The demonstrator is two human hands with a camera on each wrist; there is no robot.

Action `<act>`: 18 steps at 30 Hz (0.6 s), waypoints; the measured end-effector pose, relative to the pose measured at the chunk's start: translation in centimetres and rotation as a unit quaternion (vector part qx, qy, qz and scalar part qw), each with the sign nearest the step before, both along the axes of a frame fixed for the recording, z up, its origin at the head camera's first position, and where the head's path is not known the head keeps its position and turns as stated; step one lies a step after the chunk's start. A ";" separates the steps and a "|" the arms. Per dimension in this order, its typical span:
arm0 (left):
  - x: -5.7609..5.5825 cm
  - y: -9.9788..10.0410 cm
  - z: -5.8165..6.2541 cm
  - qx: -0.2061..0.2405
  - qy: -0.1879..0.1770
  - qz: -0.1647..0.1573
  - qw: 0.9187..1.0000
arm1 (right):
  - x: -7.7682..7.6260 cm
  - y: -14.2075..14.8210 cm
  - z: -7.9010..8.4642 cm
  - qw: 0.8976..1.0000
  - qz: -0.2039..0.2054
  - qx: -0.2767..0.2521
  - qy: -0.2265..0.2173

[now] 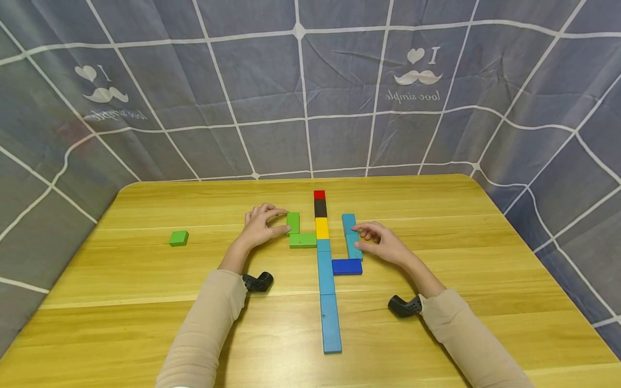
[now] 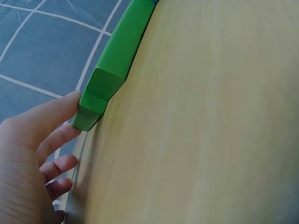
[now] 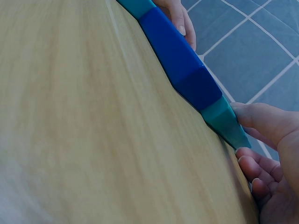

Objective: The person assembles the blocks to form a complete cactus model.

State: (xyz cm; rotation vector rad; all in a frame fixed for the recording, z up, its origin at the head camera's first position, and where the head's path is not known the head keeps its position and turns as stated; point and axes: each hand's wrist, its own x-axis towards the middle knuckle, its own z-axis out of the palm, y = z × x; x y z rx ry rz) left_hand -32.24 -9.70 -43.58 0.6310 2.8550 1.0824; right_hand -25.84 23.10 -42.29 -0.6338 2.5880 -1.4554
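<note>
In the head view my left hand [image 1: 260, 226] has its thumb and forefinger at the upright green block [image 1: 294, 220], beside another green block [image 1: 303, 241] lying crosswise. Thumb contact with the green end block [image 2: 89, 114] also shows in the left wrist view. Across the column, my right hand [image 1: 385, 245] holds its thumb and forefinger at the lower light-blue block [image 1: 353, 249], its other fingers curled. A second light-blue block [image 1: 348, 221] adjoins it, beyond a dark-blue block [image 1: 347, 267]. In the right wrist view the thumb meets the teal block [image 3: 222, 119].
The central column runs from a red block [image 1: 319, 194] through black [image 1: 320, 208], yellow [image 1: 322, 228] and several light-blue blocks [image 1: 331, 323]. A separate green block [image 1: 179, 238] lies far left on the wooden table [image 1: 121, 323]. A grey checked curtain [image 1: 262, 86] surrounds it.
</note>
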 end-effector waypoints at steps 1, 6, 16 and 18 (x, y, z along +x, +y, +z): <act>0.0 0.0 0.0 0.000 0.000 0.000 1.000 | 0.0 0.0 0.0 1.000 0.001 0.002 0.001; 0.1 0.0 0.2 0.027 -0.003 -0.001 1.000 | -0.6 0.6 -1.2 1.000 0.001 0.005 0.004; 1.0 -3.0 1.6 0.071 0.018 0.031 0.997 | -0.5 0.4 -1.1 1.000 -0.003 0.006 0.001; 1.2 -4.2 1.8 0.064 0.025 0.043 0.997 | -0.2 0.2 -0.6 1.000 -0.005 0.006 -0.003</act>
